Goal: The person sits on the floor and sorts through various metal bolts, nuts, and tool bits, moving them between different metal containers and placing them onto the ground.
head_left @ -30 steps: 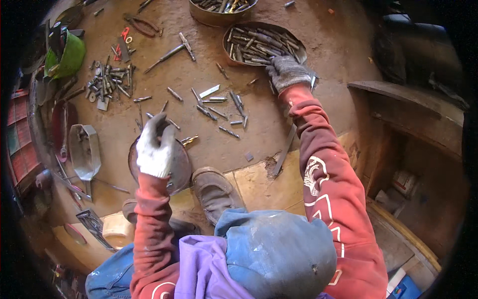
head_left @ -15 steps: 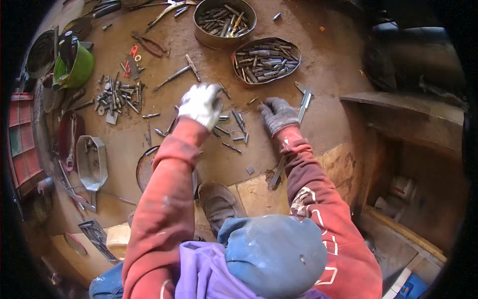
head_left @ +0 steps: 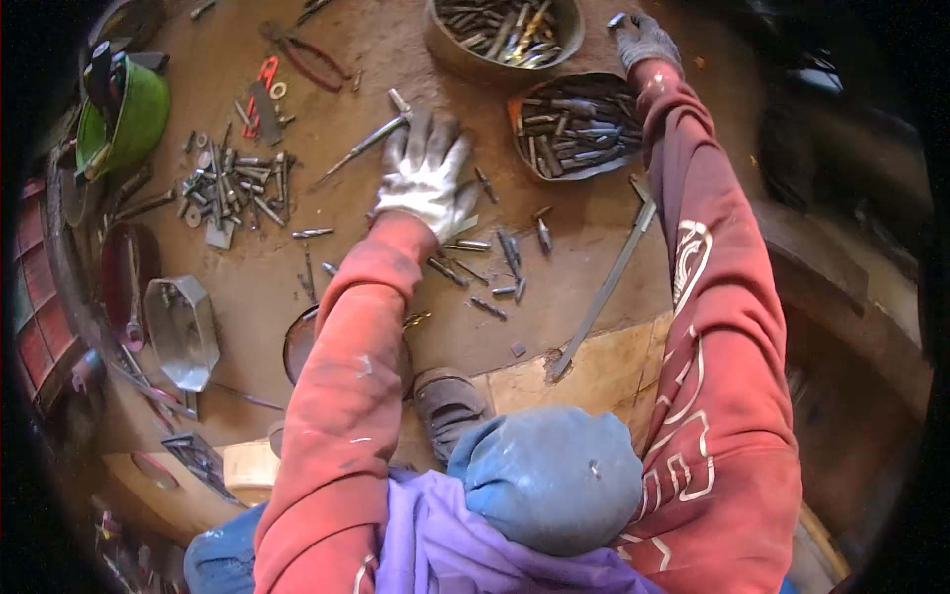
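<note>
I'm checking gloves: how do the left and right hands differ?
The left hand wears a white-backed glove with grey fingers; the right hand wears a mostly grey glove. The left hand hides part of a T-handled tool; the right hand is at a small metal cylinder. Both extend from red sleeves.

Pliers with spread reddish handles are lying near the top edge. At left, a green bucket is sitting above an octagonal metal pan; a cream tub is resting below the pan.
</note>
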Available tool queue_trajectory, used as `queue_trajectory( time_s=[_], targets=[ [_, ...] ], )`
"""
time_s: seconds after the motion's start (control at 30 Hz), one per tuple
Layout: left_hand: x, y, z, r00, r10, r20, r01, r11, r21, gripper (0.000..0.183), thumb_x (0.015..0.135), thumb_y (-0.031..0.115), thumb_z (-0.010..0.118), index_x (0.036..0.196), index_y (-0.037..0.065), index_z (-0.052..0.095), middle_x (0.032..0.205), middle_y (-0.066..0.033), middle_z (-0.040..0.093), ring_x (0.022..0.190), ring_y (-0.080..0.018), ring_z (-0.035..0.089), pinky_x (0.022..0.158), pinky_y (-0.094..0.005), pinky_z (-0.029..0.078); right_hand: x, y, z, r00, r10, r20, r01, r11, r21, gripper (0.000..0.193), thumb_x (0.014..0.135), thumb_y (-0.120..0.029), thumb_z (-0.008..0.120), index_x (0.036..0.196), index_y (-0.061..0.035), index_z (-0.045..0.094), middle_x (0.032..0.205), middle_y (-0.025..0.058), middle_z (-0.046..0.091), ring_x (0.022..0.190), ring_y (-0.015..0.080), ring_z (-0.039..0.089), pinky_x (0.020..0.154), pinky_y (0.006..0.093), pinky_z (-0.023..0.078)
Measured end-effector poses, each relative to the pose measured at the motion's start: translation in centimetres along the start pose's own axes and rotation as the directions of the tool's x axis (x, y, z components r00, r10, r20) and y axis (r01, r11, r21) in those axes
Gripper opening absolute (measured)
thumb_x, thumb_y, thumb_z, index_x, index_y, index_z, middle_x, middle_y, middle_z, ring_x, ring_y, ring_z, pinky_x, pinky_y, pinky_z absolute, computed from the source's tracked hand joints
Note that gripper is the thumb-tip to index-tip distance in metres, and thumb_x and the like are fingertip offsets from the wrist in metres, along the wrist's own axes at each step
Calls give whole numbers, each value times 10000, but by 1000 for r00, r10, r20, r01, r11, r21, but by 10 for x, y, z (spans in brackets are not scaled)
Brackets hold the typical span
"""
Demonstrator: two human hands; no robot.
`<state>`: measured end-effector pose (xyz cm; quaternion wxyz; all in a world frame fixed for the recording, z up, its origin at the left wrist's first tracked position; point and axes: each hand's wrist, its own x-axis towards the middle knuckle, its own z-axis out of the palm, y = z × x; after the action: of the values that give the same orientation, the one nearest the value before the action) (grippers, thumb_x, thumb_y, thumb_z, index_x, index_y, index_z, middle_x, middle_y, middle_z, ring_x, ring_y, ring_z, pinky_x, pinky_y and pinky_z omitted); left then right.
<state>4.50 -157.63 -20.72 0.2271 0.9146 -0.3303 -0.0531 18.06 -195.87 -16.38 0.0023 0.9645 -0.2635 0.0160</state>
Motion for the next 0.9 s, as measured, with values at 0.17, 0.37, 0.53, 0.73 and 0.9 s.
queue_trajectory(
  time_s=[0.17,0.37,0.53,0.73,0.9],
  targets=[
    [7,-2,0,1000,19,-16,-20,998,-51,670,757,421,687,1345,146,518,1474,-139,393,1402,-377,295,1102,-570,266,38,-5,39,977,-120,175,147,977,-155,465,900,-429,571,1257,-133,617,1234,146,635,1145,357,594,1004,420,453],
    [0,-6,6,1000,-11,-28,9,998,-67,676,757,418,685,1356,161,509,1472,-112,399,1416,-352,278,1116,-550,247,6,-28,36,978,-156,135,170,981,-98,315,882,-317,621,1111,-117,701,1054,154,714,979,331,680,919,405,506],
    [4,-1,6,998,4,-65,-4,1000,-11,669,780,423,661,1378,181,484,1478,-85,397,1429,-321,255,1131,-526,226,-79,-11,-19,943,-332,-12,332,940,75,230,869,-235,639,994,-57,713,1026,149,707,931,350,676,868,440,517],
    [6,-2,4,998,46,-36,-47,999,-22,646,765,418,677,1347,194,511,1483,-101,389,1434,-334,237,1122,-558,220,-170,9,-58,752,-608,-254,653,740,160,246,833,-212,732,1034,-80,678,969,170,677,941,344,662,855,420,527],
    [11,31,7,957,180,227,-220,961,167,302,890,198,486,1154,179,629,1333,-150,544,1308,-332,456,1082,-606,254,-299,45,-30,966,-186,180,51,819,571,290,843,-236,722,1064,-60,657,1011,166,668,935,333,655,868,418,516]
  ],
)
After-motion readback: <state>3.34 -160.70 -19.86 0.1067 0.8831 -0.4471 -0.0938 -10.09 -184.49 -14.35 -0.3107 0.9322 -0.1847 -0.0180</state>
